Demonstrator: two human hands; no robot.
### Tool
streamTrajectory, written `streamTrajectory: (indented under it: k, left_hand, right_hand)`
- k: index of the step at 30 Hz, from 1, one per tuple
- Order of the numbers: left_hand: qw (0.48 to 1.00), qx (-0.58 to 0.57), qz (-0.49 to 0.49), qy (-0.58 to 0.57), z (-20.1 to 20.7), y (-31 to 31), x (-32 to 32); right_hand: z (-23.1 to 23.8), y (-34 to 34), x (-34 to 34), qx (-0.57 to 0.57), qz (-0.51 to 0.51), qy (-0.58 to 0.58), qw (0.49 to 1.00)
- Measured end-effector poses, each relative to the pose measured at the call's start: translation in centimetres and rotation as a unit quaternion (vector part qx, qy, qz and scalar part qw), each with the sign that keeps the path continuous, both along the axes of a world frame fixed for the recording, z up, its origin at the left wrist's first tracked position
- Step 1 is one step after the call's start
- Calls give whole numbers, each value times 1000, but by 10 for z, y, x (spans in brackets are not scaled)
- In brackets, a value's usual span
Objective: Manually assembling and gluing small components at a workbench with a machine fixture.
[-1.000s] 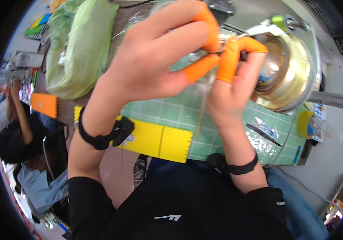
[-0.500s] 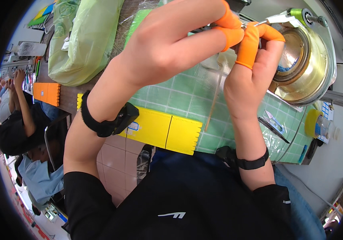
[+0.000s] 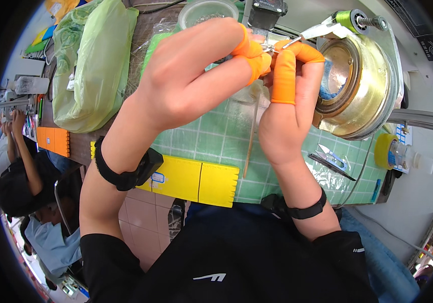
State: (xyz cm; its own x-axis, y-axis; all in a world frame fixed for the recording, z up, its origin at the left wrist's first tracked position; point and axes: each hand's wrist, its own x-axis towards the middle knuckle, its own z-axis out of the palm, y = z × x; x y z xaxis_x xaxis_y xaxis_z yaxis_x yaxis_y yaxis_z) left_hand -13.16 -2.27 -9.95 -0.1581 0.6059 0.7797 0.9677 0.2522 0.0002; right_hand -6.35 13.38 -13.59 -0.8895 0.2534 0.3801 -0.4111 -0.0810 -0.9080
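Both my hands meet above the far part of a green tiled mat [image 3: 201,134], with orange finger cots on thumbs and fingertips. My left hand [image 3: 186,76] has its thumb and finger pinched on a small silvery metal piece [image 3: 269,48]. Its exact kind is too small to make out. My right hand [image 3: 288,113] is closed close beside it, fingertips almost touching the piece. From those right fingertips a thin silvery rod [image 3: 292,42] sticks out toward the upper right; its other end is hidden. Under the hands, a slim wooden stick [image 3: 251,141] lies on the mat.
A brass-coloured drum [image 3: 370,83] stands right of my hands, a green thread spool [image 3: 350,21] behind it. Thread snips [image 3: 333,159] lie on the mat. A yellow notched board [image 3: 191,179] lines the near edge; a pale green bag [image 3: 92,70] sits left. Another person [image 3: 29,166] sits far left.
The whole view has shifted, so my hands and the table appear further left and lower. My fingers stay pinched together at the metal piece, and the rod now shows more clearly.
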Motion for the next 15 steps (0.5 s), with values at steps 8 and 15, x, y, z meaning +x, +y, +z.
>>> streamTrajectory:
  k: [8,15]
  left_hand:
    - [1000,-5,8,-29,2,1,4]
    - [1000,10,16,-24,-4,1,7]
  right_hand:
    - [-3,7,3,-51,41,-34,997]
    - [-2,2,1,-92,56,-64,992]
